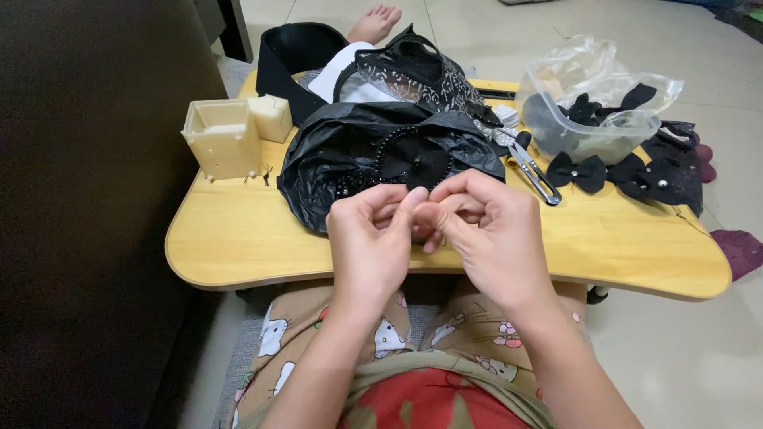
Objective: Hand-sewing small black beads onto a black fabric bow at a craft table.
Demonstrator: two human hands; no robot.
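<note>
My left hand [373, 238] and my right hand [489, 230] meet above the near edge of a small yellow lap table [238, 230]. Their fingertips are pinched together around something too small to make out. Just beyond the fingers lies a round black fabric flower with a beaded rim [413, 157] on a crumpled black plastic bag [334, 151].
A cream plastic box [224, 137] stands at the table's left. Small metal snips [534, 173] lie right of the bag. Several black bows [577, 171] lie at the right beside a clear bowl [592, 131] in a plastic bag. A patterned black pouch [413, 71] sits behind.
</note>
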